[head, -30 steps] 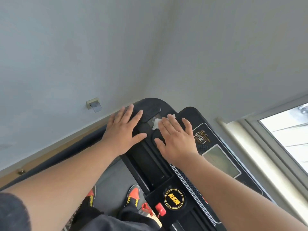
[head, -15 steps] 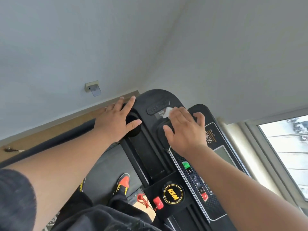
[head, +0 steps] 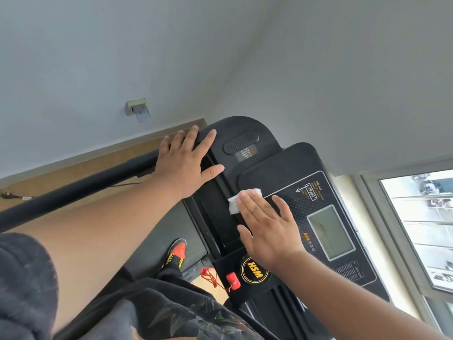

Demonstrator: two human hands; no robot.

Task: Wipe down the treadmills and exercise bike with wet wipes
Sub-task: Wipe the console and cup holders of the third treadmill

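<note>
Yellow "HSM" badge (head: 253,269) on treadmill console (head: 289,165)

A wall socket (head: 137,109) is sitting on the grey wall (head: 98,57) above the wooden floor (head: 81,165). A window (head: 421,229) is showing at the right edge, and an orange-and-black shoe (head: 177,251) is standing below.
</note>
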